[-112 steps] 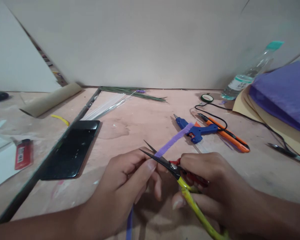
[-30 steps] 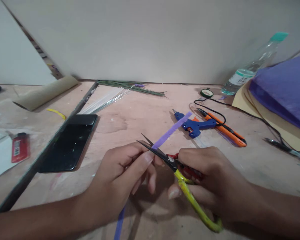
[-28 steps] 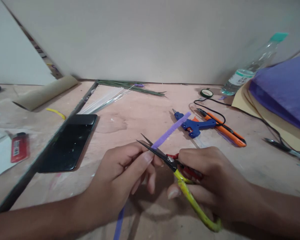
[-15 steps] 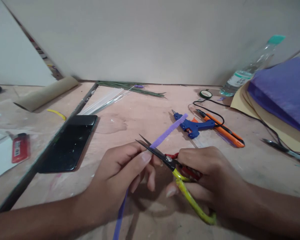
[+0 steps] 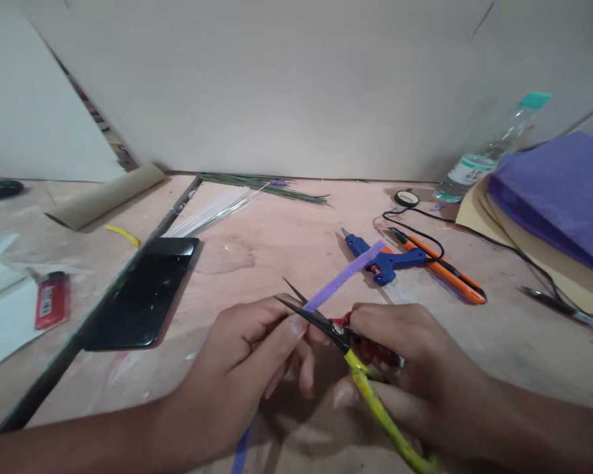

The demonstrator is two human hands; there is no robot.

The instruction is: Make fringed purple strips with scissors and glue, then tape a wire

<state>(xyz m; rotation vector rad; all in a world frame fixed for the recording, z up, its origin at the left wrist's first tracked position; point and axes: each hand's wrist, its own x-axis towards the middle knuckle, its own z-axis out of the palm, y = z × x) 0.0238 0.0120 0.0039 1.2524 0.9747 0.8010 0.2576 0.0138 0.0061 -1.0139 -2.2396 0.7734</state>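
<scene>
A narrow purple strip (image 5: 344,276), perhaps crepe paper, is pinched between the thumb and fingers of my left hand (image 5: 257,355). One end sticks out up and to the right; the other hangs below my palm. My right hand (image 5: 415,368) grips scissors (image 5: 343,339) with black blades and handles wrapped in yellow and red. The blades are parted, with the strip between them close to my left thumb. Part of the red handle is hidden by my right fingers.
Beyond my hands lie a blue glue gun (image 5: 385,260), an orange utility knife (image 5: 449,273) and green tape (image 5: 406,198). A phone (image 5: 145,296), red lighter (image 5: 52,301) and cardboard tube (image 5: 106,197) are left. A water bottle (image 5: 474,171), purple sheets (image 5: 558,191) and pen (image 5: 563,309) are right.
The whole view has shifted slightly, so things sit a little lower. Both hands keep their hold, and the scissors stay parted around the strip at nearly the same spot.
</scene>
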